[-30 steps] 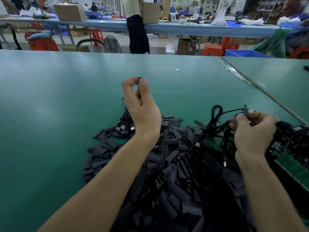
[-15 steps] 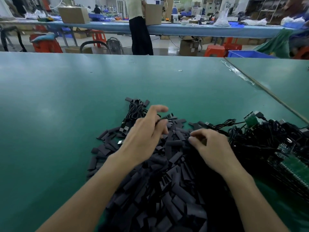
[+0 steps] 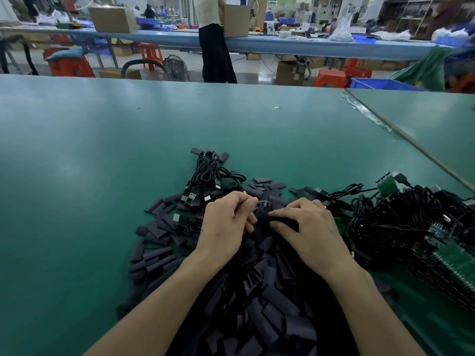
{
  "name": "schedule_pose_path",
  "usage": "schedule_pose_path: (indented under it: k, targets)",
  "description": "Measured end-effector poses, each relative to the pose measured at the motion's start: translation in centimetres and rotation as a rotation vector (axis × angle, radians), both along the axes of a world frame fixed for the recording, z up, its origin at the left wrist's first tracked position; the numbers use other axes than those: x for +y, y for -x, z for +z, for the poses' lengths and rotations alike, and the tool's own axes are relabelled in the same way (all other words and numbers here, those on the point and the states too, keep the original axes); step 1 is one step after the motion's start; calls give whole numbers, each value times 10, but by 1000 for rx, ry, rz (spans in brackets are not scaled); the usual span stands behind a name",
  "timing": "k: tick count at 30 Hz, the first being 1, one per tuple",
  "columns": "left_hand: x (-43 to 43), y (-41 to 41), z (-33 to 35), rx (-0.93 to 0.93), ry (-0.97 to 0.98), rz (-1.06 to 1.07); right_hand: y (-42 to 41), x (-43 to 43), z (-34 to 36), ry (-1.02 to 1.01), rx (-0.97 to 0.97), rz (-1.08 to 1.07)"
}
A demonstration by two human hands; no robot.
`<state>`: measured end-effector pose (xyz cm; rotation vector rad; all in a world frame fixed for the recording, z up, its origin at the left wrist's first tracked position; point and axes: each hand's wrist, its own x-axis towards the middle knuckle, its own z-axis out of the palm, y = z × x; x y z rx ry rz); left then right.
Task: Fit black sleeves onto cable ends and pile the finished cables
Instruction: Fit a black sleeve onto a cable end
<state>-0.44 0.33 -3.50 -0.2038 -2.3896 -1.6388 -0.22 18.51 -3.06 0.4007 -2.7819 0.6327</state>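
Change: left hand, raised a second ago, is down over the desk's sleeve pile pinching the cable's board end, right hand pinching a black sleeve beside it, so fitting looks next.

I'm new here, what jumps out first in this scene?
A big heap of black sleeves covers the near middle of the green table. Two hands meet over it: the left hand pinches a cable end, the right hand a sleeve. A dark cable tangle sits at right.
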Motion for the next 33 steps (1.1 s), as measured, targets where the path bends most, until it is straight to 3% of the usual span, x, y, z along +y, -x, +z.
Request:
schedule_pose_path:
  k: [5,10,16,26,33]
  targets:
    - [-1,2,-1,1,-68,70,-3,-1,-1,400,99,-10]
    - [-2,2,0,-14,-91,2,-5,-1,-3,685,2,10]
    - [-3,0,-1,-66,-62,-113,-5,0,0,789,-30,54]
    - [-2,-1,0,-99,-50,-147,-7,3,-3,692,-112,60]
    - [-3,0,2,-139,-99,-153,-5,5,-5,689,-17,42]
